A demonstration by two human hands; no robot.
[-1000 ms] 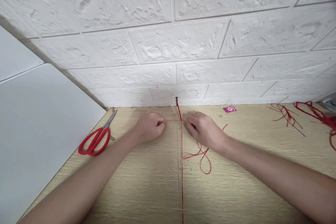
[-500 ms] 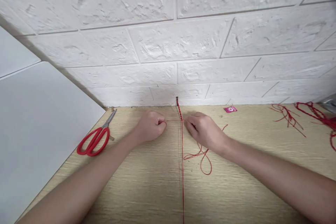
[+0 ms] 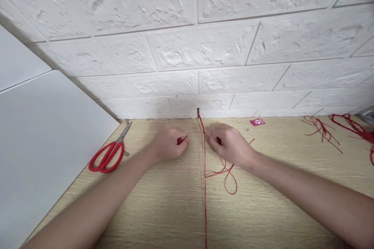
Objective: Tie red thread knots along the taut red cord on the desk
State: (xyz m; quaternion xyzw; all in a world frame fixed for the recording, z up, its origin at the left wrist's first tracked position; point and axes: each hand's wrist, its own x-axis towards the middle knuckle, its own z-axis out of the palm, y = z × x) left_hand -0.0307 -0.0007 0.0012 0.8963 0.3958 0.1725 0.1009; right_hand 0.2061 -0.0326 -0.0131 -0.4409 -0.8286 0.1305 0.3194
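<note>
A red knotted cord (image 3: 201,123) hangs from a small dark hook (image 3: 198,109) at the foot of the wall. From its lower end a taut red string (image 3: 205,194) runs straight toward me. My left hand (image 3: 170,141), left of the cord, is closed on a thin red thread (image 3: 195,132) that sags to the knot. On the right, my right hand (image 3: 226,142) is closed close beside the knot, its fingertips pinching the thread on that side. A loose loop of red thread (image 3: 231,186) trails out below the right hand onto the tabletop.
Red-handled scissors (image 3: 110,153) lie at the left, next to a white panel (image 3: 58,144). A small pink packet (image 3: 257,122) rests near the textured white wall (image 3: 204,46). Red thread scraps (image 3: 323,132) and a bundle of red cord (image 3: 355,126) lie at the right.
The thread between my left hand and the knot has gone from straight to slightly slack. Both hands have stayed closed in nearly the same places; the whole view has shifted a little.
</note>
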